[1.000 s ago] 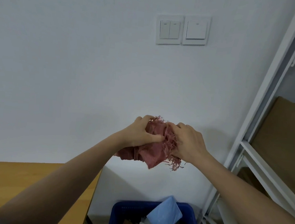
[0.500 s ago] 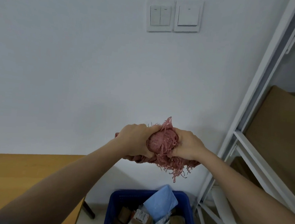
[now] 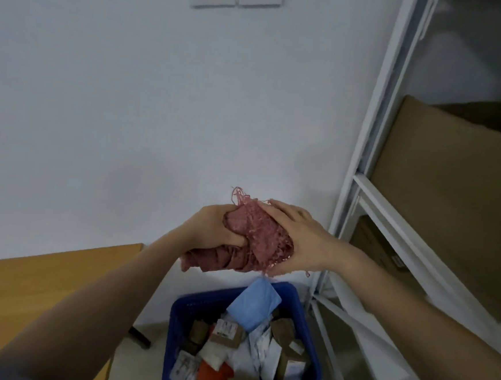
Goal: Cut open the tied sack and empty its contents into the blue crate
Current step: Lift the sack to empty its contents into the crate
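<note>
Sack point(image 3: 254, 238), limp, bunched: my left hand point(image 3: 213, 229) grips it, right hand point(image 3: 296, 238) presses flat; loose threads could shed beside the crate point(image 3: 178, 328).

Two hands point(image 3: 210, 228), one sack point(image 3: 257, 238), one crate point(image 3: 179, 313).

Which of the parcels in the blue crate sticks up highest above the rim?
The light blue soft package, propped against the far wall of the blue crate. It rises above the rim, just under the hands' red sack; the brown boxes and white pouches lie lower.
</note>
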Motion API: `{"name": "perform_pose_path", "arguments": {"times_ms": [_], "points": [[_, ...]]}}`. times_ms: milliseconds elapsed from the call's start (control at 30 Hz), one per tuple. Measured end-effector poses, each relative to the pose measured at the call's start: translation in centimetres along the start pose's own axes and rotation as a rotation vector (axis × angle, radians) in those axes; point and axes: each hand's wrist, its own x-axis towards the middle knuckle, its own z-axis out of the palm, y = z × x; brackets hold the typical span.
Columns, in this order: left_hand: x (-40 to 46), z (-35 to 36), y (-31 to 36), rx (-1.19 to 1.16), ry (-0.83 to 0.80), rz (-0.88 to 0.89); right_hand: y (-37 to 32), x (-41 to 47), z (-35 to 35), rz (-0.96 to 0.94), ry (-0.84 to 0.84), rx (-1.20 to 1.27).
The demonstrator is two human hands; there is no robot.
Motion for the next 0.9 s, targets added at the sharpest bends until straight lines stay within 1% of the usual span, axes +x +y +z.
{"name": "perform_pose_path", "arguments": {"times_ms": [67, 133, 233, 333, 467, 600, 667, 900], "points": [[-1.2, 0.6, 0.8, -0.005, -0.115, 0.048, -0.5, -2.0, 0.5, 0.032, 0.04, -0.057], [-2.7, 1.5, 1.3, 0.034, -0.194, 0.123, -1.5, -3.9, 1.5, 0.035, 0.092, -0.109], [-5.4, 2.5, 0.8, 0.081, -0.215, 0.199, -3.9, -6.5, 3.8, 0.021, 0.119, -0.118], [-8.2, 3.4, -0.4, 0.049, -0.252, 0.209, -6.6, -9.3, 5.6, 0.043, 0.168, -0.142], [-10.8, 5.6, 0.2, -0.007, -0.358, 0.187, -9.5, -14.1, 5.5, 0.117, 0.18, -0.146], [-12.1, 8.4, 2.9, -0.028, -0.493, 0.204, -10.1, -19.3, 5.0, 0.222, 0.157, -0.113], [-12.8, 9.7, 4.4, -0.007, -0.535, 0.23, -9.9, -21.7, 5.0, 0.247, 0.17, -0.094], [-15.7, 12.7, 9.0, 0.024, -0.582, 0.281, -10.0, -28.4, 4.3, 0.368, 0.19, -0.123]]}}
